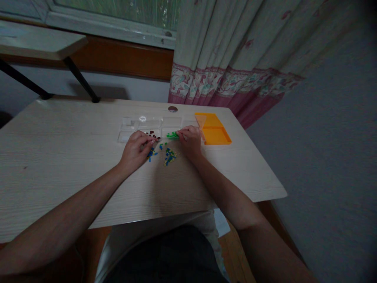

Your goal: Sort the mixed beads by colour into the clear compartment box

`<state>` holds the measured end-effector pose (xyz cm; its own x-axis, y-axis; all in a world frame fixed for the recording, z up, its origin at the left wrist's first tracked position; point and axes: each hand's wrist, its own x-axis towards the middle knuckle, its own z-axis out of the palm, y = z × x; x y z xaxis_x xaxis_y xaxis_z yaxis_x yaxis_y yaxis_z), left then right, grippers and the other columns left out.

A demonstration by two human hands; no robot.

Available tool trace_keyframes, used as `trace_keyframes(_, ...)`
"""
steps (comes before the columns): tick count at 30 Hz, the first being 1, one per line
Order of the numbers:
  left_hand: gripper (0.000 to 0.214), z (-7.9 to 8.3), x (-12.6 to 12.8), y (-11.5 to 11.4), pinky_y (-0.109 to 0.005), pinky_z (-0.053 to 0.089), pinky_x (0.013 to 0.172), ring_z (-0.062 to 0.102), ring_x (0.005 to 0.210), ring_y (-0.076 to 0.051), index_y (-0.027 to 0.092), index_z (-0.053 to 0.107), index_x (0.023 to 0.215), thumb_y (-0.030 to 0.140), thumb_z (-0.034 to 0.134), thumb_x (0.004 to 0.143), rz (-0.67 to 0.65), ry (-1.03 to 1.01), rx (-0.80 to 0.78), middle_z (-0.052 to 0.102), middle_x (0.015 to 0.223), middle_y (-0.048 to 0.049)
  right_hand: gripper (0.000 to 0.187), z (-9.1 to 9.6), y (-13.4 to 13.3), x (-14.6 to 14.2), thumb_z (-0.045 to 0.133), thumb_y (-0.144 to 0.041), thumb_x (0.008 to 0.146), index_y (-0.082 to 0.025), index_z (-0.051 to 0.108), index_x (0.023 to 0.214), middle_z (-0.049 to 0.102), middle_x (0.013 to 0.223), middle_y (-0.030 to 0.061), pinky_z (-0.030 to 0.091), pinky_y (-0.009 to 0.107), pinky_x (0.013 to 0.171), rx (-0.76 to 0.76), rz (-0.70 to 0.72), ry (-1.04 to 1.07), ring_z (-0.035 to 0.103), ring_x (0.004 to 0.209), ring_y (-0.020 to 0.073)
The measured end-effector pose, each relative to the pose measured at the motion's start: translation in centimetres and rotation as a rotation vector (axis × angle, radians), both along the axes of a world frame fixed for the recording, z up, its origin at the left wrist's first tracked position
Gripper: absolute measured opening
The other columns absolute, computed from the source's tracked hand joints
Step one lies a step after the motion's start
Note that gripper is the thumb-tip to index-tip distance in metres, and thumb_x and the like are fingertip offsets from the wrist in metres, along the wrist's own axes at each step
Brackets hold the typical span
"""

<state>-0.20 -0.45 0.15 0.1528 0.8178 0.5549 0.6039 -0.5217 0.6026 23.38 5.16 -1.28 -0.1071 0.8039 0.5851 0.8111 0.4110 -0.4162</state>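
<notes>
My left hand (136,148) is closed in a pinch over the front of a clear compartment box (150,122), beside several dark brown pieces (151,133) in one compartment. Whatever lies between its fingertips is too small to name. My right hand (191,140) also pinches, its fingertips at the edge of a compartment with bright green pieces (172,135); what it grips is hidden. On the table in front of the box lies a loose pile of small blue, green and yellow pieces (170,156). A smaller cluster of mostly blue pieces (151,153) lies next to my left fingers.
An orange open tray (217,135) stands at the right end of the clear box. The pale wooden table (73,157) has a round brown cable hole cover (172,109) at its back edge. A raised shelf (44,41) on black legs stands back left; a curtain (212,59) hangs behind.
</notes>
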Motion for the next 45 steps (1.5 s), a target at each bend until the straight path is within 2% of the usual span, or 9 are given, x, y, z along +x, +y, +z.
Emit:
trace_keyframes(3, 0.022, -0.2, -0.1, 0.1, -0.036, 0.047, 0.082, 0.056, 0.087, -0.019, 0.021, 0.072, 0.102, 0.031, 0.054, 0.094, 0.009, 0.062, 0.021, 0.059, 0.089, -0.0050, 0.022, 0.1, -0.1, 0.0, 0.057, -0.036, 0.093, -0.023, 0.075, 0.089, 0.067, 0.096, 0.0043, 0.036, 0.038, 0.091, -0.013, 0.002, -0.006, 0.053, 0.099, 0.0217)
trace_keyframes(7, 0.024, -0.3, -0.2, 0.1, -0.041, 0.043, 0.088, 0.053, 0.095, -0.023, 0.022, 0.070, 0.108, 0.031, 0.055, 0.092, -0.021, 0.277, 0.048, 0.059, 0.095, -0.0074, 0.023, 0.3, -0.2, -0.2, 0.057, -0.037, 0.093, -0.024, 0.075, 0.088, 0.067, 0.096, 0.0043, 0.036, 0.039, 0.091, -0.014, 0.004, -0.009, 0.052, 0.099, 0.0220)
trace_keyframes(10, 0.030, -0.2, 0.0, -0.2, -0.043, 0.042, 0.086, 0.050, 0.097, -0.026, 0.022, 0.068, 0.115, 0.034, 0.056, 0.091, -0.031, 0.405, 0.032, 0.057, 0.099, -0.0093, 0.022, 0.3, -0.2, -0.3, 0.058, -0.037, 0.093, -0.024, 0.075, 0.088, 0.068, 0.096, 0.0041, 0.035, 0.039, 0.091, -0.014, 0.005, -0.009, 0.053, 0.099, 0.0220)
trace_keyframes(16, 0.036, -0.1, 0.4, -0.6, -0.044, 0.040, 0.085, 0.047, 0.103, -0.029, 0.022, 0.064, 0.122, 0.039, 0.055, 0.091, -0.022, 0.527, 0.035, 0.056, 0.106, -0.0109, 0.023, 0.4, -0.3, -0.4, 0.057, -0.037, 0.093, -0.024, 0.075, 0.089, 0.068, 0.096, 0.0042, 0.035, 0.038, 0.091, -0.023, 0.011, -0.017, 0.053, 0.099, 0.0221)
trace_keyframes(34, 0.026, 0.2, 0.6, -0.9, -0.042, 0.038, 0.083, 0.048, 0.101, -0.028, 0.023, 0.067, 0.107, 0.040, 0.056, 0.091, -0.048, 0.557, 0.030, 0.057, 0.103, -0.0084, 0.024, 0.3, -0.3, -0.5, 0.056, -0.039, 0.094, -0.024, 0.074, 0.088, 0.068, 0.097, 0.0040, 0.037, 0.038, 0.091, -0.023, 0.046, -0.027, 0.054, 0.099, 0.0217)
trace_keyframes(45, 0.026, 0.2, 0.7, -1.0, -0.044, 0.038, 0.086, 0.047, 0.105, -0.029, 0.024, 0.066, 0.105, 0.043, 0.061, 0.087, 0.011, 0.554, 0.001, 0.056, 0.106, -0.0091, 0.023, 0.3, -0.4, -0.6, 0.056, -0.038, 0.094, -0.024, 0.074, 0.089, 0.067, 0.097, 0.0041, 0.037, 0.037, 0.091, -0.014, 0.057, -0.016, 0.053, 0.099, 0.0210)
